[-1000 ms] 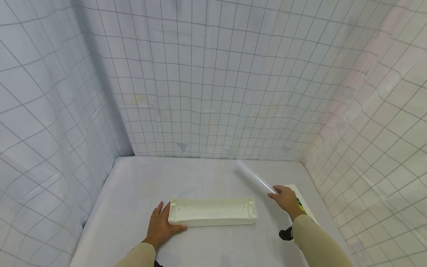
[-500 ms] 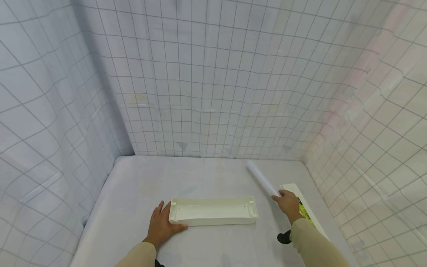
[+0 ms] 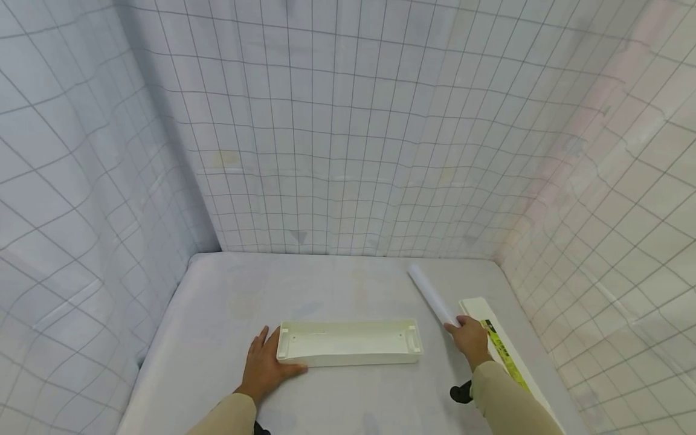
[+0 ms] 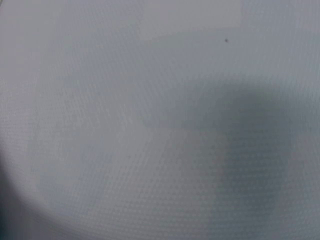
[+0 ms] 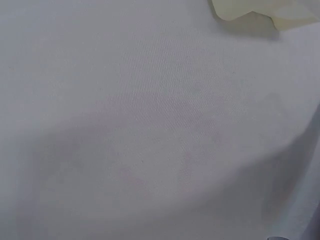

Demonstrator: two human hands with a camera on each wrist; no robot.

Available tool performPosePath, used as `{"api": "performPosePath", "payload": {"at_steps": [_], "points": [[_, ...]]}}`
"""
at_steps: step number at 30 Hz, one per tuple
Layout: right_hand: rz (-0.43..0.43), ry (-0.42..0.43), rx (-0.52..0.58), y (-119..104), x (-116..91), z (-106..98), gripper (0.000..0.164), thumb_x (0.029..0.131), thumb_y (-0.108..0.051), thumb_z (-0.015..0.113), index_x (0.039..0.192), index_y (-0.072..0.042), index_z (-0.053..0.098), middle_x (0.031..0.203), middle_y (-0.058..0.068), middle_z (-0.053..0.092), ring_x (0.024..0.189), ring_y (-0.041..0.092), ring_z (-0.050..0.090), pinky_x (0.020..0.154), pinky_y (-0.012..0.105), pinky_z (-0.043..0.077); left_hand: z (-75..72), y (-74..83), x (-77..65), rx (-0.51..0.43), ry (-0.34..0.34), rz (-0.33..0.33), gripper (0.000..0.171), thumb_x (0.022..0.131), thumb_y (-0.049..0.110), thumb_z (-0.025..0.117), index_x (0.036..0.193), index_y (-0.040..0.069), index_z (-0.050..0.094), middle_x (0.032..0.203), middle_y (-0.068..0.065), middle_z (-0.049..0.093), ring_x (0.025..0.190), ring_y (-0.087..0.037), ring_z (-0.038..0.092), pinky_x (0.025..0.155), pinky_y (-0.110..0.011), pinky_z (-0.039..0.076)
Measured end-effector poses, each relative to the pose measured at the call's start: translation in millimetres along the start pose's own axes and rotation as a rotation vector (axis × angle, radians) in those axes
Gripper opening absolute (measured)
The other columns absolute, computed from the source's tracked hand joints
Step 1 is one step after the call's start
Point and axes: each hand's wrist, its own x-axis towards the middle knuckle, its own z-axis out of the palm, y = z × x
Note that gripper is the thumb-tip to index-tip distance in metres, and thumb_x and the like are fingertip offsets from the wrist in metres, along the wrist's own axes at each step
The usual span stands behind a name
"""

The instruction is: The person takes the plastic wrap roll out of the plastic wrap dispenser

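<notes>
In the head view a long, cream-white open box (image 3: pixel 348 343) lies crosswise on the white-covered table (image 3: pixel 326 399), its hollow side facing up. My left hand (image 3: pixel 263 367) rests against its left end, fingers spread and thumb lying along the front wall. To the right, my right hand (image 3: pixel 470 339) grips the near end of a slim, glossy whitish roll (image 3: pixel 429 294), which slants away toward the back. Beside that hand lies a long white lid-like piece (image 3: pixel 475 308) with a yellow-green label (image 3: pixel 508 356), partly hidden by the forearm.
Grid-patterned white sheets (image 3: pixel 337 151) hang at the back and both sides. The left wrist view holds only blurred white cloth (image 4: pixel 125 150). A pale cream plastic edge (image 5: pixel 245 10) shows at the top right of the right wrist view.
My right hand has moved slightly right and toward me, bringing the roll with it. More of the labelled white piece shows now. The left hand and box have hardly moved.
</notes>
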Motion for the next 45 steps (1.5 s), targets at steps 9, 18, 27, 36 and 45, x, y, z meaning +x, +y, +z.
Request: {"api": "performPosePath", "payload": {"at_steps": [9,18,27,36,45], "points": [[0.022,-0.014,0.040,7.3,-4.3,3.5,0.055,0.094,-0.027,0.070,0.130,0.012,0.059,0.131,0.033,0.062,0.118,0.050,0.061,0.096,0.059,0.053,3.7,3.3,-3.2,-0.012,0.041,0.024,0.121,0.055,0.065,0.092,0.153,0.012,0.044,0.150,-0.012,0.056,0.153,-0.046,0.023,0.126,-0.064,0.013],[0.025,0.002,0.077,11.2,-3.9,6.6,0.054,0.093,-0.026,0.070,0.129,0.012,0.059,0.130,0.033,0.062,0.118,0.049,0.060,0.098,0.060,0.052,3.3,4.3,-1.2,-0.017,-0.002,-0.004,0.123,0.057,0.065,0.091,0.156,0.013,0.039,0.154,-0.011,0.052,0.156,-0.042,0.018,0.128,-0.062,0.009],[0.057,-0.013,0.067,13.3,-3.1,10.4,0.054,0.094,-0.025,0.069,0.131,0.012,0.058,0.132,0.033,0.061,0.120,0.048,0.060,0.099,0.060,0.052,3.3,3.7,-2.3,-0.026,-0.020,-0.023,0.124,0.056,0.066,0.092,0.156,0.013,0.039,0.155,-0.012,0.051,0.156,-0.042,0.017,0.128,-0.062,0.010],[0.053,-0.012,0.064,13.1,-1.8,9.9,0.055,0.094,-0.028,0.068,0.131,0.012,0.058,0.132,0.033,0.061,0.120,0.048,0.060,0.100,0.060,0.051,2.2,4.9,-2.3,-0.017,-0.008,-0.011,0.123,0.057,0.065,0.092,0.155,0.013,0.040,0.155,-0.012,0.051,0.156,-0.043,0.018,0.127,-0.062,0.011],[0.046,-0.009,0.106,11.1,5.1,8.8,0.060,0.094,-0.037,0.068,0.134,0.007,0.058,0.137,0.031,0.060,0.124,0.047,0.059,0.101,0.059,0.051,-4.5,7.4,-3.1,-0.010,-0.002,-0.020,0.124,0.057,0.064,0.092,0.156,0.010,0.039,0.155,-0.015,0.050,0.155,-0.044,0.020,0.128,-0.062,0.010]]}}
